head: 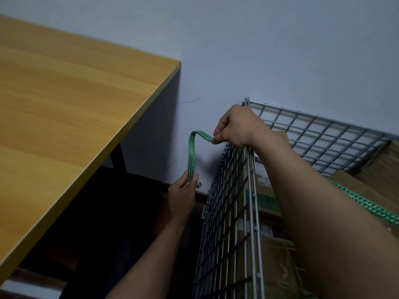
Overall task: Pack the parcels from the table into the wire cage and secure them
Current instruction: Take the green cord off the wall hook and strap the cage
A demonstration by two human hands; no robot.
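Note:
A wire cage (224,208) stands against the wall at the lower right, with several cardboard parcels (371,169) inside. A green strap (191,154) arches outside the cage's left side. My right hand (235,128) grips the strap's upper end at the cage's top corner. Lower down, my left hand (183,197) pinches the strap's other end beside the cage wall. More of the same strap runs over the parcels behind my right forearm.
A wooden table (64,117) fills the left, its corner near the wall. Dark floor lies under it and between it and the cage. The pale wall (259,50) is right behind the cage.

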